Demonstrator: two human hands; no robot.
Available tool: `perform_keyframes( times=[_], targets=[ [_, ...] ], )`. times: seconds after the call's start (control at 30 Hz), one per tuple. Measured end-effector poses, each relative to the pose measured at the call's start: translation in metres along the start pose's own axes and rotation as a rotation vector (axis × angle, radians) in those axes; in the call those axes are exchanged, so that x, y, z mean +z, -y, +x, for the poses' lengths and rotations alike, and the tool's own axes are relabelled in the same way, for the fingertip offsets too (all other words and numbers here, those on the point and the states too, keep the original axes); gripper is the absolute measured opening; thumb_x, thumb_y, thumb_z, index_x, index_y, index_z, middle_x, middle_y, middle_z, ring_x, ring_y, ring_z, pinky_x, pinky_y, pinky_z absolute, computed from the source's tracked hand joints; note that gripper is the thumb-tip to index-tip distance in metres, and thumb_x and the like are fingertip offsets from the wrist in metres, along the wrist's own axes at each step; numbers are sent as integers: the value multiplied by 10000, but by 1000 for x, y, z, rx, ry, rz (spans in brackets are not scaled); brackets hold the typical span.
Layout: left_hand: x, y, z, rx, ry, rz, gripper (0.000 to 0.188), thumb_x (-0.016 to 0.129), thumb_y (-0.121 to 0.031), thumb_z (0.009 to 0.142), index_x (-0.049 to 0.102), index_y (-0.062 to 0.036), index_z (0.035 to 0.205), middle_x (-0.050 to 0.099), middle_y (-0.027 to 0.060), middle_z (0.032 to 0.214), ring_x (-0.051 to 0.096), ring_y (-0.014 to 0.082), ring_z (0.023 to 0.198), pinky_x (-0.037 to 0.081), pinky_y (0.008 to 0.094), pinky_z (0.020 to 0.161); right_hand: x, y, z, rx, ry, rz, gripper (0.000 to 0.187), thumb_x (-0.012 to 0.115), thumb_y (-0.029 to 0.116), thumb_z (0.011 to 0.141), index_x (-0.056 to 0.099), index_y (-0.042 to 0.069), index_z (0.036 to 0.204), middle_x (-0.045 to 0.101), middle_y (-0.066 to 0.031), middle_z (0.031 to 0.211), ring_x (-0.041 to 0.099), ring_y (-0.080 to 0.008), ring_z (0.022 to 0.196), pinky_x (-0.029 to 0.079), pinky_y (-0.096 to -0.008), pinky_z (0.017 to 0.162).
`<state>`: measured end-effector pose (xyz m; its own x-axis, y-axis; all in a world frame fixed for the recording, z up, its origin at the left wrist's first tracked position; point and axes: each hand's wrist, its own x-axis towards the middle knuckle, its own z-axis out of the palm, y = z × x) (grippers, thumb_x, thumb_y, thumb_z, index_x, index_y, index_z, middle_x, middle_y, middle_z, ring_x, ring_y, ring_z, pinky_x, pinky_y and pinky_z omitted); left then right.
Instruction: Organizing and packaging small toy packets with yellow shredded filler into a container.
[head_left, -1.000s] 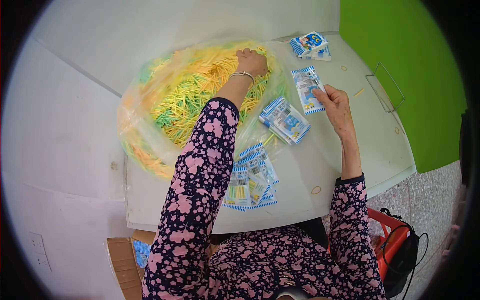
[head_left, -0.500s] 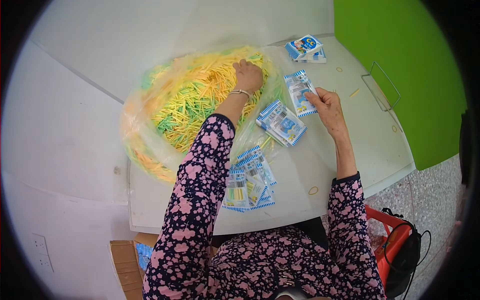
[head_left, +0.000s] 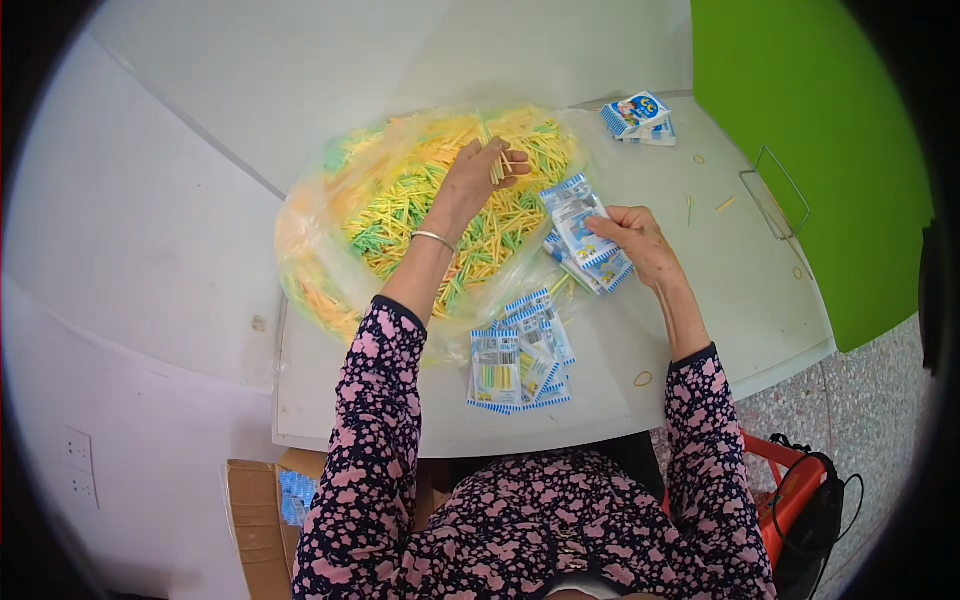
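A large clear plastic bag (head_left: pixel 310 215) lies open on the table, full of thin yellow, green and orange sticks (head_left: pixel 400 215). Over its far right part, my left hand (head_left: pixel 478 180) is closed on several of these sticks (head_left: pixel 497 165). To its right, my right hand (head_left: pixel 640 243) pinches a blue-and-white packet (head_left: pixel 573 215) between thumb and fingers. That packet overlaps a pile of similar packets (head_left: pixel 612 270) beside the bag. Closer to me lies a fanned pile of packets (head_left: pixel 520 355); sticks show through a clear window in the top one.
Two or so packets (head_left: pixel 637 115) lie at the table's far right. Loose sticks (head_left: pixel 725 204) and rubber bands (head_left: pixel 643 379) are scattered on the white table (head_left: pixel 720 320). A green panel (head_left: pixel 800 120) with a wire handle borders the right. An opened cardboard box (head_left: pixel 255 510) stands below left.
My left hand has risen from the stick heap and turned, with sticks now showing in its fingers. My right hand has brought its packet left, over the pile beside the bag. The view has shifted slightly.
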<state>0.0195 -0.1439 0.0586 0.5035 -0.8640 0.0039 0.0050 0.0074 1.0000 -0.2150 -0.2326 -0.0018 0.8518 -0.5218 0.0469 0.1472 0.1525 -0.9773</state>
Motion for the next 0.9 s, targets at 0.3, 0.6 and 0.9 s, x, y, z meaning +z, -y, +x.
perform_keyframes(
  times=[0.3, 0.6, 0.9],
  targets=[
    [27, -22, -52, 52, 160, -276, 249, 446, -235, 955, 525, -4, 903, 619, 165, 929, 636, 286, 887, 509, 356, 770, 13, 6, -1, 110, 222, 66, 253, 647, 215, 844, 668, -9, 960, 665, -19, 835, 578, -33, 714, 449, -180, 623],
    [46, -11, -68, 162, 178, -169, 356, 414, -291, 970, 557, 35, 962, 621, 147, 940, 616, 257, 955, 490, 342, 825, 19, 13, -8, 155, 269, 113, 206, 626, 186, 865, 664, -4, 935, 664, -10, 833, 581, -17, 664, 445, -149, 548],
    [55, -9, -80, 341, 105, -108, 347, 383, -319, 978, 482, 12, 994, 602, 164, 1017, 591, 227, 980, 478, 333, 845, 15, 5, -6, 191, 274, 130, 211, 631, 202, 861, 666, 5, 928, 657, 1, 814, 567, -11, 632, 414, -153, 486]
  ],
)
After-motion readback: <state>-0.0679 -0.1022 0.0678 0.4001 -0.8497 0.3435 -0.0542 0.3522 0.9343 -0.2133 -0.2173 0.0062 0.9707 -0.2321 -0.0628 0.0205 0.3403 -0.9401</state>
